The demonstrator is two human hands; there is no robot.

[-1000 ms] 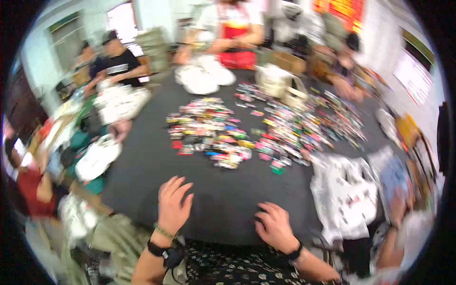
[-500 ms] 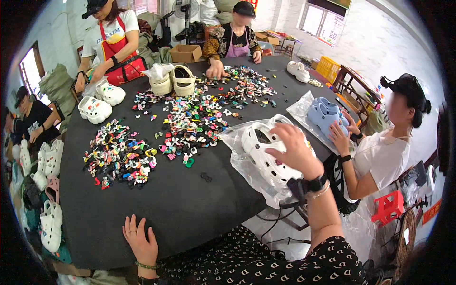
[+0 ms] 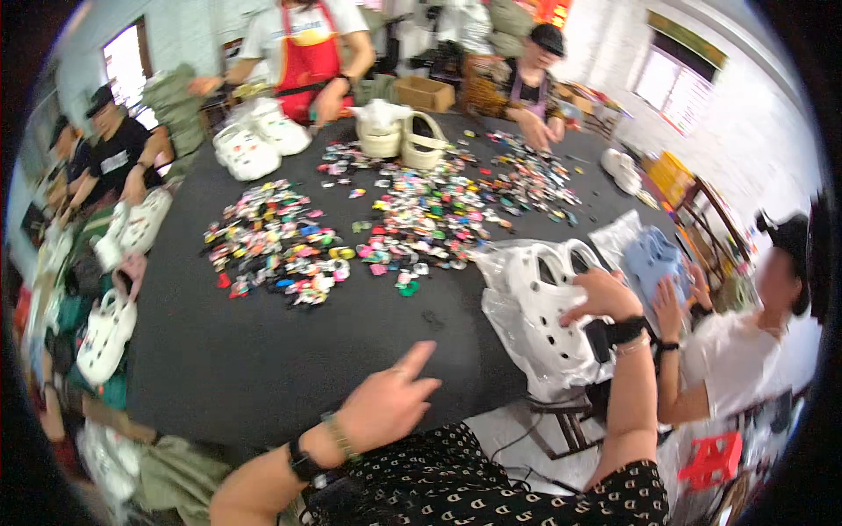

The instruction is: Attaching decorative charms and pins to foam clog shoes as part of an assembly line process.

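A pair of white clogs (image 3: pixel 548 302) lies on clear plastic wrapping (image 3: pixel 504 324) at the right front edge of the table. My right hand (image 3: pixel 610 296) is over the right-hand clog, thumb and fingers apart and bent; some fingertips are hard to see, and whether they press on the clog I cannot tell. Over the front of the table is my left hand (image 3: pixel 386 408), empty, its index finger stretched out. Beyond it, a small dark piece (image 3: pixel 432 317) lies on the black tabletop (image 3: pixel 263 359). Heaps of colourful shoe charms (image 3: pixel 276 245) spread across the middle.
Cream clogs (image 3: pixel 423 145) and more white clogs (image 3: pixel 250 149) stand at the far side. To the right, a co-worker's hands (image 3: pixel 671 302) touch blue clogs (image 3: pixel 653 267). Two people work across the table. White clogs (image 3: pixel 107 337) are piled at left; a red stool (image 3: pixel 710 460) stands at right.
The view has swung left. My left hand has lifted off the table's front edge and moved right and forward. My right hand has come lower over the white clogs.
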